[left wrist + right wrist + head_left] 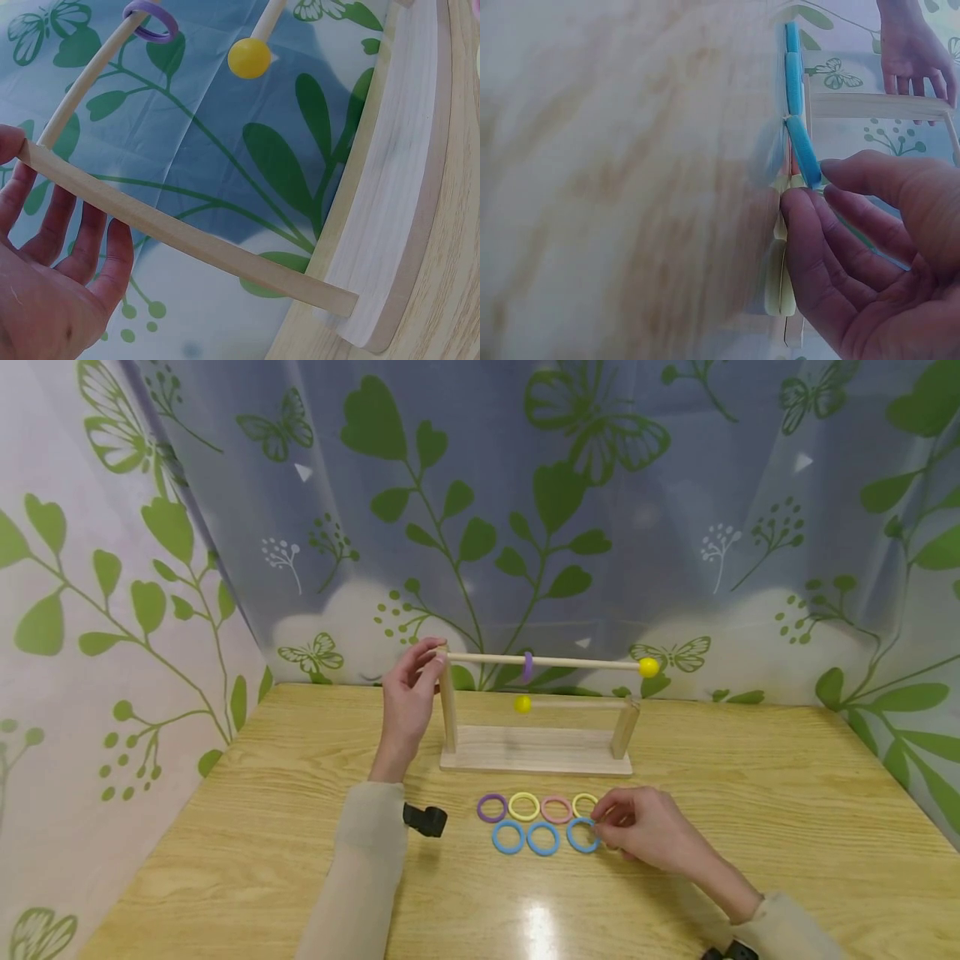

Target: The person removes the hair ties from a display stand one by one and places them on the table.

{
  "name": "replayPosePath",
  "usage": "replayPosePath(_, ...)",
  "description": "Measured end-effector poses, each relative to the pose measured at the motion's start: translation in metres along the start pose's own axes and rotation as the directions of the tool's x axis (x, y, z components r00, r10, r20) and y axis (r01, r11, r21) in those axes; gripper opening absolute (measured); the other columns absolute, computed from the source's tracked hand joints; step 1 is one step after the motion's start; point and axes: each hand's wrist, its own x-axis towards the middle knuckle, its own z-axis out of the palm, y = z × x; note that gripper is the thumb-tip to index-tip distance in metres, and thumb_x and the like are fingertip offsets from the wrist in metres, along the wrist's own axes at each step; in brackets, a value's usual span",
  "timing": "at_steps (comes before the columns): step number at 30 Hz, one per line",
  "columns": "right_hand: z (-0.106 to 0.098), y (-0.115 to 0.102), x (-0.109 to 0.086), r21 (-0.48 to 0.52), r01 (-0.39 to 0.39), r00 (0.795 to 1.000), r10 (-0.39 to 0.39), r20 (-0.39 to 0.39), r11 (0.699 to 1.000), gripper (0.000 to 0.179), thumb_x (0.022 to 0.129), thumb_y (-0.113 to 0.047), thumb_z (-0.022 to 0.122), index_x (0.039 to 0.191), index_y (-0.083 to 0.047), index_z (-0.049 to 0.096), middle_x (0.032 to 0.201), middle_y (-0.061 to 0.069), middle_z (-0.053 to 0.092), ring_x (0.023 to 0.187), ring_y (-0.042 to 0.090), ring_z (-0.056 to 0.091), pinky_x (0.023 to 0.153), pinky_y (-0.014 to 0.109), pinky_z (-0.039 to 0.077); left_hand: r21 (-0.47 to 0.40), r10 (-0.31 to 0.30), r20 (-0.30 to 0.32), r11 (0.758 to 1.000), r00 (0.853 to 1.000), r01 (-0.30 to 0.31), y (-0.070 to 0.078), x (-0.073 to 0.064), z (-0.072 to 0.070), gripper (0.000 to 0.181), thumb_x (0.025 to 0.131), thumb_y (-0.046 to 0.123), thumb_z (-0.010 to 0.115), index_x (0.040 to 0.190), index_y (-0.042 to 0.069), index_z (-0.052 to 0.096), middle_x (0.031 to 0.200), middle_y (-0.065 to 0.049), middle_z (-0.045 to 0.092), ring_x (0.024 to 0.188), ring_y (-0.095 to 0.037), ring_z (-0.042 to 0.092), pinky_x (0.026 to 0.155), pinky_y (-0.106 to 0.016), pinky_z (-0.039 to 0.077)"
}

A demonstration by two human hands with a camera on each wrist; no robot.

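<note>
My left hand [408, 693] grips the top of the tall left post of a wooden stand [536, 750], its thumb on one side and fingers on the other. From that post runs a thin rod with a yellow ball [648, 668] at its end and a purple ring [528, 667] hanging midway. My right hand [651, 828] pinches the edge of a blue ring [804, 154] between thumb and forefinger. That ring tilts up from the table on the pinched side. Two more blue rings [543, 838] lie flat to its left.
Behind the blue rings, a row holds a purple ring [492, 808], a yellow ring [523, 807], a pink ring [557, 810] and another yellow ring [585, 805]. A lower rod with a yellow ball [522, 704] comes off the short right post. A patterned curtain [480, 527] hangs behind the table.
</note>
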Motion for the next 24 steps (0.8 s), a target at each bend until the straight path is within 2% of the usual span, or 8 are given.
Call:
replayPosePath(7, 0.0003, -0.0004, 0.0005, -0.016, 0.003, 1.000, -0.003, 0.012, 1.000, 0.011, 0.091, -0.016, 0.076, 0.096, -0.007, 0.073, 0.084, 0.003, 0.075, 0.053, 0.010, 0.060, 0.048, 0.025, 0.050, 0.012, 0.008, 0.007, 1.000, 1.000, -0.008, -0.0015, 0.0005, -0.0010, 0.030, 0.104, 0.020, 0.060, 0.131, 0.011, 0.066, 0.126, -0.013, 0.067, 0.102, -0.014, 0.066, 0.085, -0.025, 0.058)
replayPosePath(12, 0.0007, -0.0014, 0.0003, -0.020, 0.015, 1.000, -0.015, 0.016, 1.000, 0.012, 0.090, -0.016, 0.076, 0.097, -0.006, 0.073, 0.085, 0.003, 0.075, 0.053, 0.010, 0.059, 0.047, 0.024, 0.048, 0.002, 0.008, 0.003, 1.000, 1.000, -0.008, -0.0016, 0.0007, -0.0006, 0.029, 0.104, 0.019, 0.060, 0.131, 0.010, 0.067, 0.126, -0.015, 0.067, 0.100, -0.012, 0.066, 0.085, -0.024, 0.058)
replayPosePath(15, 0.0007, -0.0018, 0.0004, -0.019, 0.016, 1.000, -0.016, 0.013, 1.000, 0.012, 0.090, -0.016, 0.076, 0.097, -0.007, 0.072, 0.086, 0.003, 0.075, 0.052, 0.010, 0.059, 0.047, 0.024, 0.047, -0.003, 0.006, 0.003, 1.000, 1.000, -0.006, -0.0014, 0.0009, -0.0003, 0.029, 0.104, 0.019, 0.060, 0.131, 0.009, 0.067, 0.125, -0.015, 0.068, 0.102, -0.015, 0.067, 0.084, -0.024, 0.058)
replayPosePath(19, 0.0006, -0.0024, 0.0016, -0.030, 0.015, 1.000, -0.015, -0.003, 0.999, 0.013, 0.090, -0.017, 0.076, 0.097, -0.007, 0.073, 0.085, 0.002, 0.075, 0.052, 0.009, 0.059, 0.047, 0.023, 0.047, -0.005, 0.008, 0.000, 1.000, 1.000, -0.008, -0.0018, 0.0013, -0.0002, 0.029, 0.103, 0.018, 0.060, 0.130, 0.010, 0.067, 0.125, -0.016, 0.068, 0.109, -0.030, 0.066, 0.084, -0.024, 0.058)
replayPosePath(22, 0.0006, -0.0031, 0.0030, -0.064, 0.029, 0.999, -0.031, -0.034, 0.998, 0.012, 0.089, -0.017, 0.076, 0.098, -0.009, 0.073, 0.086, 0.001, 0.075, 0.058, 0.007, 0.062, 0.051, 0.023, 0.049, -0.006, 0.008, 0.000, 1.000, 1.000, -0.008, -0.0023, 0.0015, -0.0003, 0.029, 0.104, 0.018, 0.060, 0.130, 0.010, 0.067, 0.124, -0.015, 0.068, 0.112, -0.039, 0.064, 0.084, -0.024, 0.058)
replayPosePath(24, 0.0000, -0.0042, 0.0040, -0.085, 0.039, 0.997, -0.044, -0.060, 0.996, 0.012, 0.089, -0.017, 0.076, 0.098, -0.010, 0.074, 0.086, 0.001, 0.075, 0.063, 0.006, 0.064, 0.054, 0.023, 0.051, -0.005, 0.007, 0.000, 1.000, 1.000, -0.007, -0.0023, 0.0016, -0.0003, 0.028, 0.104, 0.019, 0.060, 0.130, 0.010, 0.067, 0.124, -0.015, 0.068, 0.112, -0.037, 0.065, 0.084, -0.024, 0.058)
